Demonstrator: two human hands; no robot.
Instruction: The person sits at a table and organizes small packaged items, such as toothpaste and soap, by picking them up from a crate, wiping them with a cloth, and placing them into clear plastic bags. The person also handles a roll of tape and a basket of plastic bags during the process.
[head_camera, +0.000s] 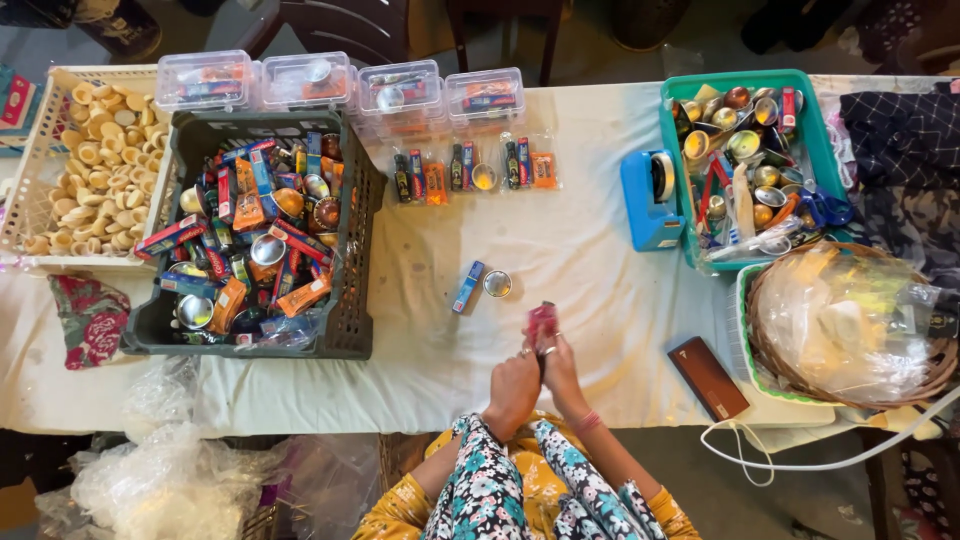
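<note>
A small pink packet (542, 322) stands pinched between both hands over the near edge of the table (590, 260) — the left hand (513, 388) and the right hand (560, 370) pressed together, fingers closed around its lower end. Just beyond lie a blue stick-shaped pack (467, 287) and a small round metal cup (497, 284), side by side. Further left sits a dark crate (350, 260) of mixed packs and cups; to the right, a brown flat case (708, 378) and a blue tape dispenser (650, 200).
</note>
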